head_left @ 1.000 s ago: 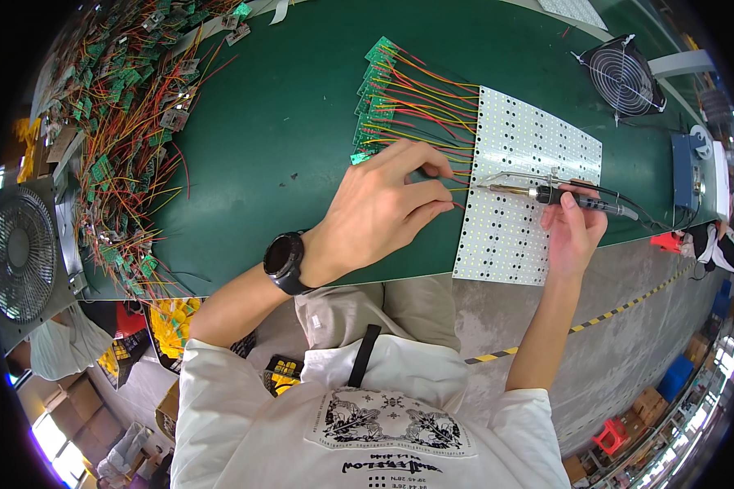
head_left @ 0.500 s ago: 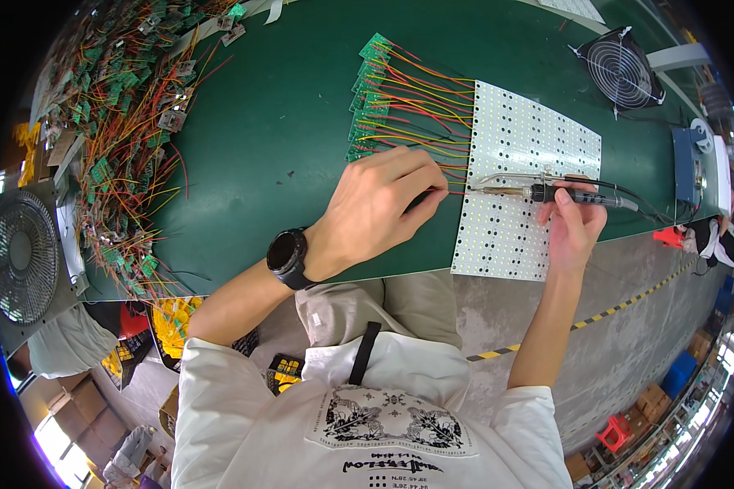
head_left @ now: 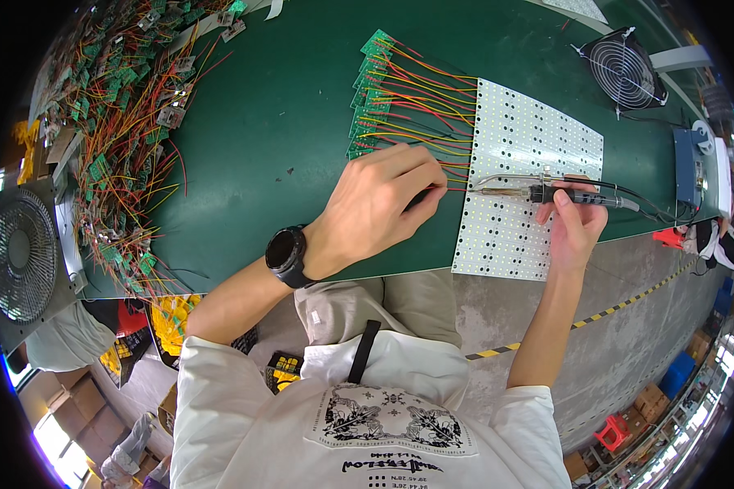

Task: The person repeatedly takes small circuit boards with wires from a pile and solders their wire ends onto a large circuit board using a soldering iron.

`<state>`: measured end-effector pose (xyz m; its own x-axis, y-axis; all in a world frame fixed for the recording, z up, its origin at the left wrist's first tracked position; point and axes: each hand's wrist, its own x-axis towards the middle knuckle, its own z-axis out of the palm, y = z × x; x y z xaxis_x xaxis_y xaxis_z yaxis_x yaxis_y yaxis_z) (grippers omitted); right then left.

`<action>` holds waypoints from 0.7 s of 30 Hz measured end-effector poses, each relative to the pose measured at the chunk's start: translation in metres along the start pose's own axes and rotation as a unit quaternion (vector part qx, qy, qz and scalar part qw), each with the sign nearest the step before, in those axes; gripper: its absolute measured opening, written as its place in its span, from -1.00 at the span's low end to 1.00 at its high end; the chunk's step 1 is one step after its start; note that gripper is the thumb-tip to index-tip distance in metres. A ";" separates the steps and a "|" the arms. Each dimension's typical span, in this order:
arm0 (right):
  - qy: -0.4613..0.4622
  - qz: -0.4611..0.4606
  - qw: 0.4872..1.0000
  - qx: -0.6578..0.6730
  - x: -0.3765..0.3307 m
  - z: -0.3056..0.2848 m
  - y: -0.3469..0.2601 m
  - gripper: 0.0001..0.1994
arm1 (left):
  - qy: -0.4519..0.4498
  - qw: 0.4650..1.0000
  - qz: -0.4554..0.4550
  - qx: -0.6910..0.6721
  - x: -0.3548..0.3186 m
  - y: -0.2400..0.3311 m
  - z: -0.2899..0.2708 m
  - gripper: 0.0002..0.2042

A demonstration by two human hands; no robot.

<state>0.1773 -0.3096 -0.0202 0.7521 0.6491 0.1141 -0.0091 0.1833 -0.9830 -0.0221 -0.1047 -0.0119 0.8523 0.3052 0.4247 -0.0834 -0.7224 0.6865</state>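
Observation:
My left hand (head_left: 379,205) rests on the green table (head_left: 285,122) and pinches a thin wire lead (head_left: 447,189) against the left edge of a white LED panel (head_left: 530,138). A black watch (head_left: 288,254) is on that wrist. My right hand (head_left: 575,230) grips a black soldering iron (head_left: 546,192), its metal tip pointing left at the panel's edge where the lead meets it. Red, yellow and orange wires (head_left: 424,102) fan from that edge to a row of small green circuit boards (head_left: 365,90).
A heap of small green boards with tangled wires (head_left: 122,114) covers the table's left end. One fan (head_left: 20,257) stands at the left, another (head_left: 624,69) at the far right. A blue box (head_left: 693,167) sits at the right edge. Grey floor with striped tape lies below.
My left hand has shifted slightly right toward the panel's edge, and the iron's tip has stayed at the same spot. The view has tilted a little.

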 end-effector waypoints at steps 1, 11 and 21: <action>0.000 0.000 1.000 0.000 0.000 0.000 0.000 -0.81 | -0.004 1.000 -0.002 0.002 0.000 0.000 -0.001 -0.88; -0.005 0.003 1.000 -0.004 0.000 -0.003 0.002 -0.81 | -0.006 1.000 0.002 0.004 0.001 0.000 -0.001 -0.87; -0.001 0.005 1.000 -0.009 -0.001 -0.001 0.002 -0.82 | -0.010 1.000 -0.003 0.007 0.000 0.000 -0.001 -0.86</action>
<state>0.1775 -0.3107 -0.0220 0.7508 0.6522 0.1047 -0.0039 0.1630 -0.9866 -0.0224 -0.1043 -0.0114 0.8629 0.2974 0.4085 -0.0706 -0.7296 0.6802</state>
